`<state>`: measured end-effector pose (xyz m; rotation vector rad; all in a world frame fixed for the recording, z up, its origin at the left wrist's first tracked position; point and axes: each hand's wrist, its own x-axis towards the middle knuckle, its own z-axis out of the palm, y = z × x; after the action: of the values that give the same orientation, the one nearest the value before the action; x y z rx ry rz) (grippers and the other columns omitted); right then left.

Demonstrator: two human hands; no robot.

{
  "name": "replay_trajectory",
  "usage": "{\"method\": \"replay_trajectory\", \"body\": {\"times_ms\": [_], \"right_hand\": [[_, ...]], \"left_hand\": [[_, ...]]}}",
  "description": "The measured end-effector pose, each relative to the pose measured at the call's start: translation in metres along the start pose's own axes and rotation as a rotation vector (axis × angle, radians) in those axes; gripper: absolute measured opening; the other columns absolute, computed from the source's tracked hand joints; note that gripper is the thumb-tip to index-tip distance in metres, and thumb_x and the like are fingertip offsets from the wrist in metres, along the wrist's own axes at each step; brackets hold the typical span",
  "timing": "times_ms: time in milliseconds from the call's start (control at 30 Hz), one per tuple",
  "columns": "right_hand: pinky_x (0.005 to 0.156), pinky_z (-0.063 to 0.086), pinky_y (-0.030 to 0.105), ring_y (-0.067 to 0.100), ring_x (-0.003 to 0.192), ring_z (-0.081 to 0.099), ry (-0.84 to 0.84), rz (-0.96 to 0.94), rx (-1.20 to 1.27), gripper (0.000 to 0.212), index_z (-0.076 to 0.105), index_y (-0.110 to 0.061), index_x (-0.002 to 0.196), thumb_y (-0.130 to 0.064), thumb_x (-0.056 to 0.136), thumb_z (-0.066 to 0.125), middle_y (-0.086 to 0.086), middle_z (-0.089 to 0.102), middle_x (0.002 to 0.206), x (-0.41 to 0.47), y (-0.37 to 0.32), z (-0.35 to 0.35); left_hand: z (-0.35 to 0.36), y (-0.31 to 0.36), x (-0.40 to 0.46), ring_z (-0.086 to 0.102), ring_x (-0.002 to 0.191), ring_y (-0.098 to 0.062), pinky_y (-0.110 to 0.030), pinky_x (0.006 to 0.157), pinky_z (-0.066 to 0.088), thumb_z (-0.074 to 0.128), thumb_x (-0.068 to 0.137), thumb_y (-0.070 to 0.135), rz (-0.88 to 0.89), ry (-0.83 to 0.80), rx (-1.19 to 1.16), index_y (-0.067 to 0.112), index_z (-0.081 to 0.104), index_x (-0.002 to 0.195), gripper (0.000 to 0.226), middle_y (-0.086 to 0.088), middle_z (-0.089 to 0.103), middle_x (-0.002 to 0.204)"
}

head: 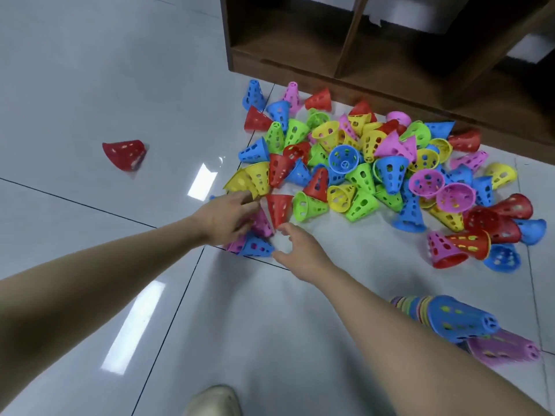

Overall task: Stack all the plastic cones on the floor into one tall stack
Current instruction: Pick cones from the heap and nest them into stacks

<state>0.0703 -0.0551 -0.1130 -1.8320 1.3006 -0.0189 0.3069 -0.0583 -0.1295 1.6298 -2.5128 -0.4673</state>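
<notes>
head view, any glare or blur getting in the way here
Head view: white glare streaks from ceiling lights on the glossy floor tiles, none over the cone pile; motion blur softens the left hand and right hand; wide-angle lens bends the wooden shelf.

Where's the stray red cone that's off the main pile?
Head view, left side: the lone red cone lies on its side on the tiled floor, apart from the pile of cones by the wooden shelf.

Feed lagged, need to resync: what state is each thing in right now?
Pile: loose cones, mostly tipped, unstacked.
Lone red cone: on its side, apart from the pile.
Stack: nested, lying on the floor.
Left hand: reaching over the pile's near edge, grip unclear.
Right hand: fingers spread, holding nothing.
Shelf: lower compartments open.
</notes>
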Motion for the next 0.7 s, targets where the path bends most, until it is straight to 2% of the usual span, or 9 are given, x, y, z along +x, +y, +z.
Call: {"method": "replay_trajectory", "body": {"times_ms": [67,133,267,367,433,567,633,700], "right_hand": [[0.097,0.047,0.033,0.022,0.118,0.057,-0.015,-0.028,-0.010,0.053,0.054,-0.019,0.132,-0.022,0.083,0.074,0.003,0.057,0.129,0.011,-0.006,0.017],[0.092,0.051,0.042,0.026,0.111,0.058,-0.009,-0.051,-0.041,0.052,0.055,-0.018,0.126,-0.026,0.080,0.076,0.004,0.055,0.120,0.021,-0.011,0.031],[0.093,0.048,0.041,0.028,0.114,0.053,-0.019,-0.111,-0.259,0.054,0.054,-0.016,0.124,-0.037,0.081,0.076,0.006,0.054,0.123,0.030,-0.017,0.049],[0.098,0.045,0.042,0.029,0.118,0.051,-0.052,-0.096,-0.302,0.060,0.052,-0.012,0.131,-0.038,0.083,0.075,0.008,0.052,0.128,0.030,-0.016,0.056],[0.097,0.045,0.042,0.030,0.117,0.053,-0.057,-0.080,-0.284,0.058,0.051,-0.012,0.132,-0.040,0.086,0.072,0.009,0.054,0.127,0.028,-0.013,0.054],[0.088,0.050,0.042,0.032,0.107,0.060,-0.045,-0.008,-0.253,0.045,0.051,-0.014,0.123,-0.042,0.092,0.067,0.009,0.063,0.120,0.018,-0.007,0.043],[0.086,0.052,0.042,0.030,0.103,0.062,-0.025,0.012,-0.111,0.038,0.050,-0.016,0.115,-0.040,0.092,0.067,0.008,0.063,0.115,0.010,-0.004,0.038],[0.083,0.052,0.040,0.024,0.098,0.061,0.019,-0.009,0.011,0.033,0.048,-0.021,0.109,-0.040,0.091,0.067,0.003,0.061,0.111,-0.002,-0.001,0.027]], "left_hand": [[0.006,0.000,-0.008,0.050,0.085,-0.026,-0.037,0.076,0.048,0.050,0.094,0.047,0.056,0.033,-0.023,0.014,0.061,0.103,0.036,-0.008,0.052,0.098],[0.009,-0.001,-0.016,0.049,0.085,-0.024,-0.034,0.075,0.046,0.051,0.091,0.063,0.063,0.028,-0.041,0.018,0.059,0.101,0.047,-0.006,0.050,0.099],[0.014,-0.007,-0.030,0.053,0.090,-0.023,-0.035,0.084,0.047,0.053,0.077,0.085,0.080,-0.073,0.034,0.023,0.059,0.121,0.077,-0.003,0.053,0.104],[0.019,-0.005,-0.032,0.059,0.100,-0.022,-0.035,0.093,0.046,0.036,0.071,0.095,0.103,-0.214,0.145,0.028,0.053,0.132,0.092,0.001,0.062,0.113],[0.018,-0.002,-0.029,0.062,0.101,-0.022,-0.035,0.094,0.047,0.041,0.068,0.095,0.096,-0.264,0.179,0.029,0.052,0.130,0.092,0.003,0.065,0.115],[0.006,0.000,-0.021,0.062,0.106,-0.021,-0.033,0.088,0.052,0.074,0.066,0.074,0.038,-0.345,0.082,0.028,0.046,0.134,0.087,0.003,0.063,0.123],[0.000,0.005,-0.019,0.061,0.106,-0.020,-0.031,0.085,0.051,0.081,0.066,0.065,-0.009,-0.329,0.025,0.025,0.045,0.137,0.089,0.002,0.061,0.125],[-0.007,0.012,-0.017,0.058,0.098,-0.015,-0.026,0.079,0.050,0.083,0.069,0.059,-0.023,-0.248,-0.033,0.024,0.050,0.135,0.081,0.003,0.061,0.119]]}}
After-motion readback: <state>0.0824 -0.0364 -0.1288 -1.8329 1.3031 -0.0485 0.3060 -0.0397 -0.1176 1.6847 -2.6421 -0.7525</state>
